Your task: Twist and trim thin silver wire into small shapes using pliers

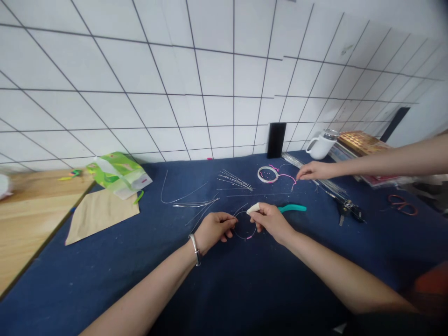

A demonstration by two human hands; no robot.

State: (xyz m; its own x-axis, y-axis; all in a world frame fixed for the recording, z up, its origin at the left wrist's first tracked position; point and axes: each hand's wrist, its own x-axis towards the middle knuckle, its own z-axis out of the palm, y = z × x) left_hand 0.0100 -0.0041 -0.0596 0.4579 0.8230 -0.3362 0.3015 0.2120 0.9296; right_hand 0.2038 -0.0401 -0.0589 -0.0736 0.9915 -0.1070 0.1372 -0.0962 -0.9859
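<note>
Item 1: wire ring [255,229], located between the 2 hands, low over the blue-covered table [105,289]. A short pink section [249,237] sits on its near side. Upper parts are very fine and partly lost behind the fingers; exact contact points are hard to make out.

Item 2: left hand [216,227]. Silver bangle [194,250] at wrist; forearm cut off by the lower edge. Palm turned inward, fingers curled; grip of thumb and forefinger pinched together on the ring's left side.

Item 3: right hand [271,220]. Pale covering [253,208] on 1 finger. Wrist bent inward, fingertips angled left; grip clamped on the ring's upper right. Some fingers are hidden beneath the hand.

Item 4: teal handle [294,207], just beyond the right hand, which hides its other end; kind of tool cannot be told.

Item 5: another person's hand [317,171], reaching in from the right, arm cut off; fingertips at the pink strand [289,176] from the white hoop [259,176]. Contact is unclear.

Item 6: loose wires [235,180], beyond the hands; count not legible.

Item 7: pliers [350,207], far right, dark and blurred.

Item 8: orange object [432,280], lower right, cut off, unidentifiable.
</note>
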